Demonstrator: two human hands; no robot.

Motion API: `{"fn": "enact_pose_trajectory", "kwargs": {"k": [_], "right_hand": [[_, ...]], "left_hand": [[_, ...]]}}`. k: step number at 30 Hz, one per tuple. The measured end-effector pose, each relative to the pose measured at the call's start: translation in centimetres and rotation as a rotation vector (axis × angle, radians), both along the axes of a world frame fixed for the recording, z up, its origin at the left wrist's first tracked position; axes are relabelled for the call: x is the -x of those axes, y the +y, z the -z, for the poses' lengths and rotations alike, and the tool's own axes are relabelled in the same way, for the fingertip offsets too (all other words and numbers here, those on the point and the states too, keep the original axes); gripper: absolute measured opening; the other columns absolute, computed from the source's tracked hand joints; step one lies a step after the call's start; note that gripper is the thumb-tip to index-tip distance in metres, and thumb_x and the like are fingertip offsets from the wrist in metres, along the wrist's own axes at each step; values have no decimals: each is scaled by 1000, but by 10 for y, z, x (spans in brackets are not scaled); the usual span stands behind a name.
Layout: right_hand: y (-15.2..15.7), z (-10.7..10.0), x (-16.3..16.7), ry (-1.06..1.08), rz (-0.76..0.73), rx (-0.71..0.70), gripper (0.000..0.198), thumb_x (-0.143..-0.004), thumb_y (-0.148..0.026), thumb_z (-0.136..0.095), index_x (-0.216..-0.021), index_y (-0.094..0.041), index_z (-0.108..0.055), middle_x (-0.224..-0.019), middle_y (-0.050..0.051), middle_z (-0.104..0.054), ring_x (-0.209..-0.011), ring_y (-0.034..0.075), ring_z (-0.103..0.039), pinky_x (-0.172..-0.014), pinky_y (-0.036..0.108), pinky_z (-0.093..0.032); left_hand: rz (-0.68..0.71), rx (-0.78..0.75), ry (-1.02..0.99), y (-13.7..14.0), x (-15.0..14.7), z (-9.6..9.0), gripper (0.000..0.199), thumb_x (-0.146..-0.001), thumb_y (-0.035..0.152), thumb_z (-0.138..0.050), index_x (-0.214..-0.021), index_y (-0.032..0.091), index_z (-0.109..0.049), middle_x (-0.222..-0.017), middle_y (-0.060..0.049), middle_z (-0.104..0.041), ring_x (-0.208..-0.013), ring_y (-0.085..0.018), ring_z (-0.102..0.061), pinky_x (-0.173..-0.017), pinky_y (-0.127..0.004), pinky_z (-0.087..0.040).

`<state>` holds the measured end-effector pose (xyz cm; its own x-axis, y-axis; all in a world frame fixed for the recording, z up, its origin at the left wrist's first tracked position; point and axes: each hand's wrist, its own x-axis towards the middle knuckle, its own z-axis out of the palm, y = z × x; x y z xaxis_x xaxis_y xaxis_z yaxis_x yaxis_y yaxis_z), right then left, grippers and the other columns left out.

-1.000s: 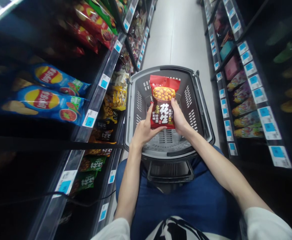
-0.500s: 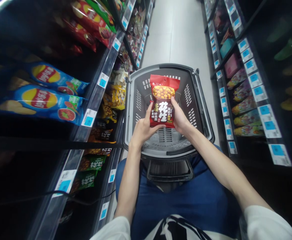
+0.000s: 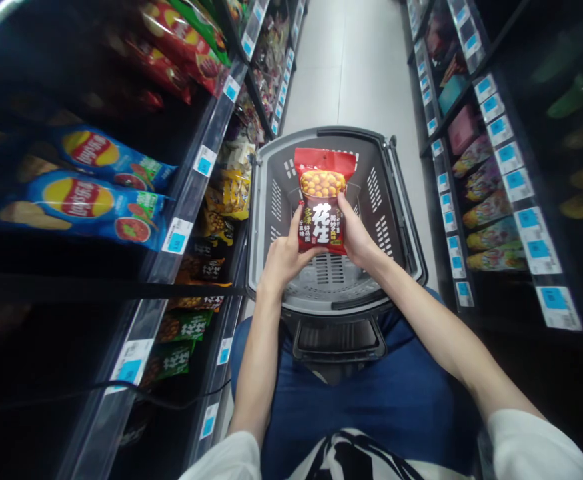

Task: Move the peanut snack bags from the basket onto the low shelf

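A red bag of peanuts (image 3: 324,193), with a picture of nuts and large white characters on its front, is held up between both hands. On its lower left side, my left hand (image 3: 287,257) grips it with the thumb along the bottom edge. My right hand (image 3: 358,233) clasps the right side, its thumb lying on the front and its other fingers hidden behind. Below the bag stands a grey shopping basket (image 3: 256,247) with slotted walls, and inside it I see only bare slotted surfaces around the bag.
Blue chip bags (image 3: 88,203) and red chip bags (image 3: 186,40) lie on the left shelf. Lower down are green peanut bags (image 3: 186,327) and yellow snack bags (image 3: 234,193). Colourful packets (image 3: 491,213) fill a right shelf. A pale tiled aisle floor (image 3: 341,60) runs ahead.
The peanut bag has shifted slightly to the left and tilted a little, with my right hand moving along with it. Both hands keep their hold.
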<state>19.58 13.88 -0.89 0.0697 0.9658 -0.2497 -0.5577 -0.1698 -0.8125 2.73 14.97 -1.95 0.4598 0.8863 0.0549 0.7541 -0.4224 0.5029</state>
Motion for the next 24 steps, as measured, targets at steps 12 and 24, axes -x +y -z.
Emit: {"fn": "enact_pose_trajectory", "kwargs": {"k": [12, 24], "right_hand": [[0, 0, 1, 10, 3, -2, 68, -82, -71, -62, -134, -27, -60, -120, 8, -72, -120, 29, -64, -108, 52, -53], [-2, -6, 1, 47, -32, 23, 67, -83, -74, -58, -131, -28, -63, -116, 7, -73, -120, 30, -64, -105, 53, -54]], "left_hand": [[9, -6, -9, -1, 0, -1, 105, -86, 55, -73, -164, 16, -14, -102, -17, -74, -89, -33, -75, -75, -37, -54], [9, -17, 4, -1, 0, -1, 104, -87, 55, -72, -164, 17, -14, -104, -17, -74, -89, -33, -75, -74, -35, -55]]}}
